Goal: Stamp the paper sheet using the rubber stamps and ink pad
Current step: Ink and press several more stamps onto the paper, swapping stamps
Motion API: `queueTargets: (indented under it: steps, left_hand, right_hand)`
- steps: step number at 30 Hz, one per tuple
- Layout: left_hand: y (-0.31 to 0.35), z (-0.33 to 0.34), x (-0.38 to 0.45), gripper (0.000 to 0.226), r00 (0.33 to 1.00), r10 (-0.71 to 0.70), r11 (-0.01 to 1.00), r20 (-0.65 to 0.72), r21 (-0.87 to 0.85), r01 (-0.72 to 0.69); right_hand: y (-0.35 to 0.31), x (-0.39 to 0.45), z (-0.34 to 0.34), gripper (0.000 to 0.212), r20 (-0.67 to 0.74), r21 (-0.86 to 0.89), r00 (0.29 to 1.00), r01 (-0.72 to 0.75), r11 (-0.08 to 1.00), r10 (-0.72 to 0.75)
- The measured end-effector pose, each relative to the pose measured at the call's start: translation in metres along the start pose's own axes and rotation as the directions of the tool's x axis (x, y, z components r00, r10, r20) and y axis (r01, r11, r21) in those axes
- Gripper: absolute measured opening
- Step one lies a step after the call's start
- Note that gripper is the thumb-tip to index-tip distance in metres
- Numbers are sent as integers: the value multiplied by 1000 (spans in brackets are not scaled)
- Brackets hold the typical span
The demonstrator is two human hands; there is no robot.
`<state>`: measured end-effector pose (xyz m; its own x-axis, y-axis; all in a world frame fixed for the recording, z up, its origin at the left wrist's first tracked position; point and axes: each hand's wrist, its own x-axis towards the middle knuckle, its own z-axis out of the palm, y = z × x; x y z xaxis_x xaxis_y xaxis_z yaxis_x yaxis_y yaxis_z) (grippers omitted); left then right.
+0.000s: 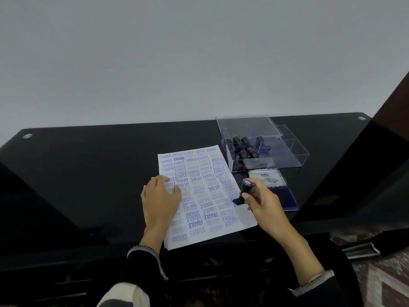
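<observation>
A white paper sheet [203, 209] covered with blue stamped words lies on the black table [88, 173]. My left hand [160, 200] rests flat on the sheet's left side, fingers spread. My right hand [262, 203] grips a black rubber stamp with a blue top [244, 191], its base down on the sheet's right edge. The open ink pad [281, 197], with a purple pad and a silver lid, lies just right of the sheet, behind my right hand.
A clear plastic box [276, 160] holding several black stamps stands behind the ink pad, its lid propped open. A dark panel [354, 173] rises at the right. A pale wall runs behind the table. The table's front edge is near my forearms.
</observation>
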<state>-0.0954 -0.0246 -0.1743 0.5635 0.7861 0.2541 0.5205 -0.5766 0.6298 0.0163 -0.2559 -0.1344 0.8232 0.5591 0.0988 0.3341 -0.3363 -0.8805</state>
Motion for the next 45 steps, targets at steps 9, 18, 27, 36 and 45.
queueTargets:
  steps: [9,18,27,36,45]
  left_hand:
    - [-2,3,2,32,1000,7,1000,-14,8,-7]
    - [-3,4,1,32,1000,18,1000,-17,7,-18]
    - [-4,4,2,32,1000,12,1000,-16,7,-12]
    - [-3,4,1,32,1000,17,1000,-15,11,-17]
    - [-2,2,1,32,1000,12,1000,-13,10,-11]
  right_hand:
    - [19,-24,23,33,-231,-63,967,94,994,-106]
    - [26,-27,31,33,-276,-58,951,128,990,-139]
    - [27,-29,34,36,-265,-109,949,144,984,-168]
    - [28,-28,35,37,-247,-206,952,130,970,-180]
    - [25,-26,34,37,-222,-286,957,119,951,-186]
